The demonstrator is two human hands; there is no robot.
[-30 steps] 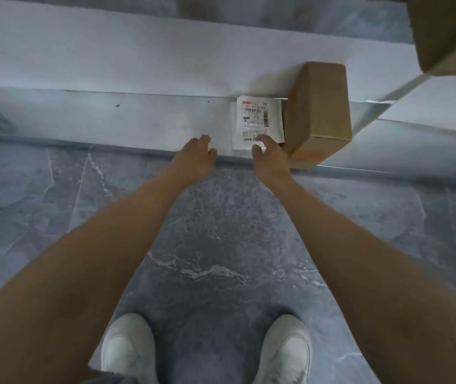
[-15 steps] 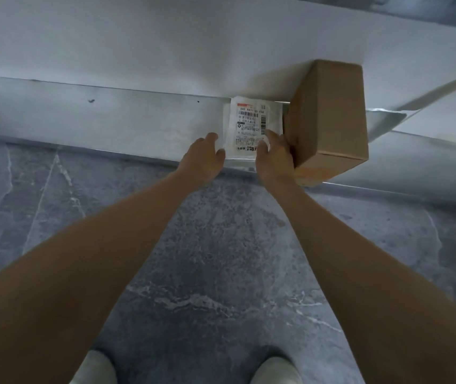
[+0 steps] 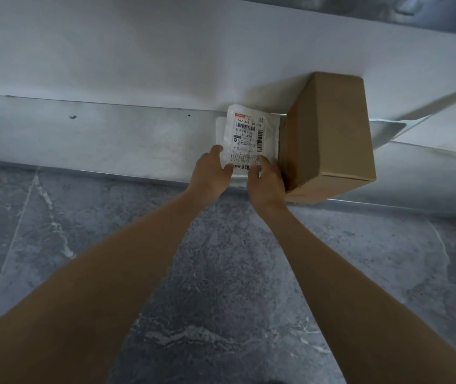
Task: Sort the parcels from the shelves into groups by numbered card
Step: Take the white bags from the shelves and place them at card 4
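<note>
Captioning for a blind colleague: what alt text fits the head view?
The left hand and right hand hold the lower corners of a flat white labelled parcel on a low grey shelf. A brown cardboard box stands just right of it.

A low white metal shelf (image 3: 82, 139) is bare along its left stretch, open to a hand from the front edge. Toward the right end, a flat white plastic parcel with a printed label (image 3: 246, 134) lies just beside a tall brown cardboard box (image 3: 332, 134), which blocks that side. A white upper shelf board (image 3: 138, 51) overhangs the back edge, closing off room above. The left hand (image 3: 210, 173) and right hand (image 3: 268, 181) fill the parcel's front edge.
</note>
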